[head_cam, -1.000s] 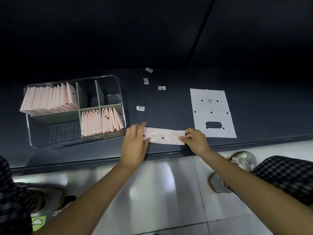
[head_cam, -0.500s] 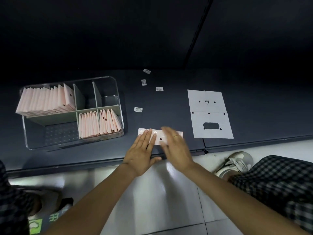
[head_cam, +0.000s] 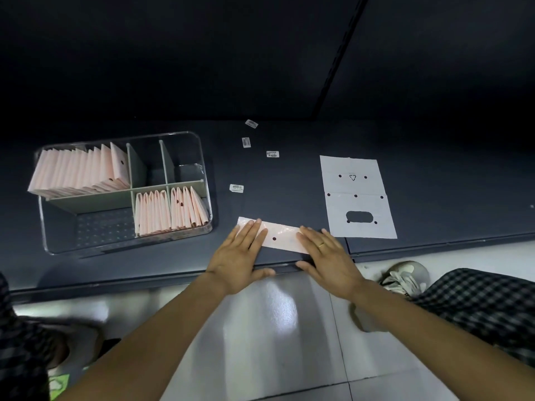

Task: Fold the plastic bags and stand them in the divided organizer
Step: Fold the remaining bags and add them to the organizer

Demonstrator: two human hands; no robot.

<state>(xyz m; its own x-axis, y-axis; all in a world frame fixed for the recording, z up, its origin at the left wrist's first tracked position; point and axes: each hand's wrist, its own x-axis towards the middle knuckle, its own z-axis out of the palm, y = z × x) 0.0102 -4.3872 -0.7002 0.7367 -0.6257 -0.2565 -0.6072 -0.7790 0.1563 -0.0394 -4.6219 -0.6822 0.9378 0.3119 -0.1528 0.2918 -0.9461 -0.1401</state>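
Much of the job looks done: the clear organizer (head_cam: pixel 202 157) on the dark tabletop (head_cam: pixel 289 198) already holds a long row of folded pink bags (head_cam: pixel 84 172) standing in its far left compartment and two shorter rows (head_cam: pixel 170 211) in the near right ones. The near left compartment and the two narrow far ones show no bags. The bag in hand (head_cam: pixel 282 237) lies as a long narrow strip near the tabletop's front edge, just right of the organizer. The left hand (head_cam: pixel 240 256) and right hand (head_cam: pixel 327 256) rest flat on its two ends, fingers spread, pressing rather than gripping; neither grip closes on anything. The strip likely needs folding shorter before it can stand in the organizer. One more bag (head_cam: pixel 357 198) lies flat and unfolded just to the right, untouched.
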